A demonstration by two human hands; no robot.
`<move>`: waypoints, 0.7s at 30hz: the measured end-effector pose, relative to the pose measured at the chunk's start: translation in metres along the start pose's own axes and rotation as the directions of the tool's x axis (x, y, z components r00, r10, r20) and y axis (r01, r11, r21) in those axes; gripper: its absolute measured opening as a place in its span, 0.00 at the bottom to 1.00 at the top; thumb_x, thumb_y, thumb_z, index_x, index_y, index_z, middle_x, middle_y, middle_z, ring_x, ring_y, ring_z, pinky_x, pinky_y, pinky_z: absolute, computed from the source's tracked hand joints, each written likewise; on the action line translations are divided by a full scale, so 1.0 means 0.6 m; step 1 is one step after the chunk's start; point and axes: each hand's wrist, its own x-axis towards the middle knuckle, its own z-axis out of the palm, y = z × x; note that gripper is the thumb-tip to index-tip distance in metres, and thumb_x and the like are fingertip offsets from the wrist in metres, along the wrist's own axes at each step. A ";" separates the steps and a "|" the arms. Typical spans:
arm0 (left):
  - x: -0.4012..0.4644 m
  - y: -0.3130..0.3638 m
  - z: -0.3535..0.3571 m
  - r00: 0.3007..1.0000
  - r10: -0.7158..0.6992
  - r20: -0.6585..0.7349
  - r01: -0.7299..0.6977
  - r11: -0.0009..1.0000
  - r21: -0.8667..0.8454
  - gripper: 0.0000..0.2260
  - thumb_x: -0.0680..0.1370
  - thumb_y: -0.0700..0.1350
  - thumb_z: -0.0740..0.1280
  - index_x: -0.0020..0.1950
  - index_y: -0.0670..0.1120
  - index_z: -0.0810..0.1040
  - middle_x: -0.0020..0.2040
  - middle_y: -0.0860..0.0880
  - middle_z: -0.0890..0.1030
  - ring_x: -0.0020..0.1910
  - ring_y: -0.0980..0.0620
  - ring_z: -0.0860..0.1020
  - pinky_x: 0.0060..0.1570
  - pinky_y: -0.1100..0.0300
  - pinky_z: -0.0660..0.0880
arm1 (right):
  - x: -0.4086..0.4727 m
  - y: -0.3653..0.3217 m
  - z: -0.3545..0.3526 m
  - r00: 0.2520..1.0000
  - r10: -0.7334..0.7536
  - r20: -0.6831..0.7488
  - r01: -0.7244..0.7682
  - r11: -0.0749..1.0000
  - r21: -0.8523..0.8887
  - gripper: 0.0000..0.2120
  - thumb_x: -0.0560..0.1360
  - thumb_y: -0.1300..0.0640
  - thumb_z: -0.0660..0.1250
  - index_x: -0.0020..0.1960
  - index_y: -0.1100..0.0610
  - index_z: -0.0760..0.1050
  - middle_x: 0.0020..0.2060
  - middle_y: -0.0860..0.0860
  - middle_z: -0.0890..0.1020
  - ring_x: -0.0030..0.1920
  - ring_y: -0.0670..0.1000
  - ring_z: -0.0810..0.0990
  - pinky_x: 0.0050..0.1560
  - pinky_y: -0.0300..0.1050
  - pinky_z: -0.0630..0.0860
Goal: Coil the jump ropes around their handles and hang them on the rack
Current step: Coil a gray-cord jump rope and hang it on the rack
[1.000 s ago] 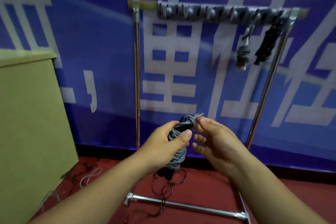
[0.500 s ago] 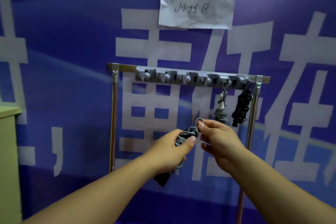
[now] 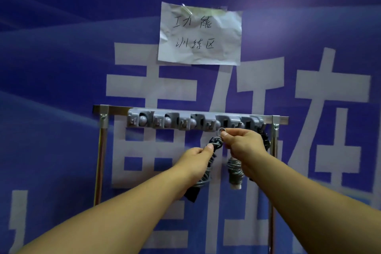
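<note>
My left hand grips a jump rope bundle, grey cord coiled round black handles, held just below the rack. My right hand pinches the bundle's small grey loop right under the grey hook strip of the metal rack. A second grey coiled rope hangs from the strip behind my right hand. A black coiled rope hangs at the right end, mostly hidden by that hand.
The rack's chrome posts stand at left and right. Behind it hangs a blue banner with large pale characters and a taped sheet of crumpled paper bearing handwriting. Several hooks on the strip's left half carry nothing.
Both hands rose with the bundle toward the hook strip. My right hand went from loose beside the bundle to pinching its loop. The view tilted up, losing the floor and the box.
</note>
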 end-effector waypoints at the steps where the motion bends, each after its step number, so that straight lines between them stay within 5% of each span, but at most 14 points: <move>1: 0.008 0.008 0.005 1.000 0.013 -0.007 -0.013 1.000 -0.014 0.15 0.82 0.62 0.57 0.53 0.53 0.75 0.49 0.52 0.79 0.52 0.50 0.78 0.57 0.51 0.76 | 0.011 -0.006 0.000 1.000 -0.008 0.003 0.008 1.000 -0.003 0.06 0.77 0.59 0.71 0.52 0.58 0.82 0.42 0.55 0.84 0.40 0.49 0.78 0.37 0.42 0.74; 4: 0.038 0.016 0.012 0.998 0.027 -0.055 -0.030 0.999 -0.039 0.15 0.82 0.61 0.57 0.48 0.53 0.76 0.53 0.46 0.82 0.55 0.46 0.80 0.59 0.47 0.78 | 0.045 -0.020 0.006 0.999 -0.007 0.034 0.008 1.000 -0.022 0.07 0.79 0.59 0.68 0.55 0.59 0.82 0.41 0.55 0.81 0.38 0.50 0.76 0.35 0.42 0.72; 10: 0.081 -0.001 0.011 0.996 0.020 -0.092 -0.031 0.993 -0.112 0.20 0.81 0.64 0.56 0.52 0.51 0.79 0.54 0.38 0.83 0.52 0.41 0.82 0.58 0.42 0.78 | 0.085 -0.022 0.027 0.990 0.043 0.135 -0.041 0.999 -0.015 0.06 0.80 0.61 0.66 0.55 0.58 0.80 0.43 0.55 0.81 0.39 0.49 0.76 0.34 0.41 0.72; 15: 0.089 -0.033 0.019 0.993 -0.034 -0.116 0.023 0.995 -0.100 0.16 0.83 0.62 0.54 0.45 0.56 0.74 0.48 0.49 0.80 0.50 0.48 0.80 0.57 0.49 0.77 | 0.086 0.016 0.035 0.991 0.037 0.131 -0.039 0.999 0.014 0.06 0.80 0.62 0.66 0.54 0.54 0.79 0.42 0.52 0.81 0.38 0.49 0.75 0.34 0.41 0.73; 21: 0.095 -0.079 0.034 0.989 -0.126 -0.078 0.101 0.959 -0.265 0.24 0.80 0.68 0.54 0.57 0.52 0.78 0.53 0.48 0.83 0.54 0.47 0.81 0.61 0.47 0.77 | 0.061 0.069 0.040 0.980 0.147 0.132 -0.165 0.977 0.136 0.03 0.79 0.58 0.67 0.51 0.56 0.80 0.40 0.52 0.82 0.32 0.48 0.72 0.30 0.40 0.69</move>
